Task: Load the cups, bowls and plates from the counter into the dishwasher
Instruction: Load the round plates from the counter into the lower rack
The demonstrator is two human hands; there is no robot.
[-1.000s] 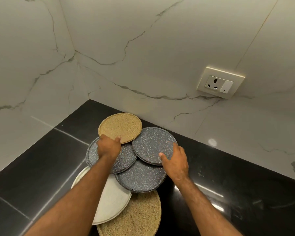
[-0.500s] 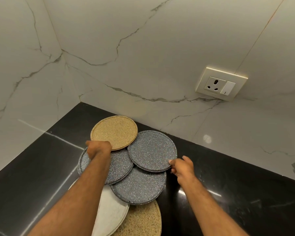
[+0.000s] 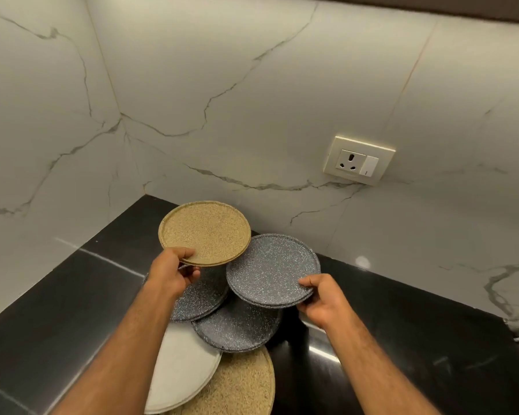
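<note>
My left hand [image 3: 170,274] grips the near rim of a small tan speckled plate [image 3: 206,232] and holds it tilted above the counter. My right hand [image 3: 324,299] pinches the near rim of a dark grey speckled plate [image 3: 271,269], lifted beside the tan one. Below them, overlapping on the black counter [image 3: 72,301], lie two more dark grey speckled plates [image 3: 237,330], a larger white plate [image 3: 183,366] and a large tan plate [image 3: 240,387]. No cups, bowls or dishwasher are in view.
White marble walls meet in a corner behind the plates. A wall socket with a switch [image 3: 358,160] sits on the back wall to the right. Bare black counter stretches to the left and to the right [image 3: 417,339] of the pile.
Both hands have closed on plate rims and lifted: the tan plate rose in my left hand, the dark grey plate rose in my right hand.
</note>
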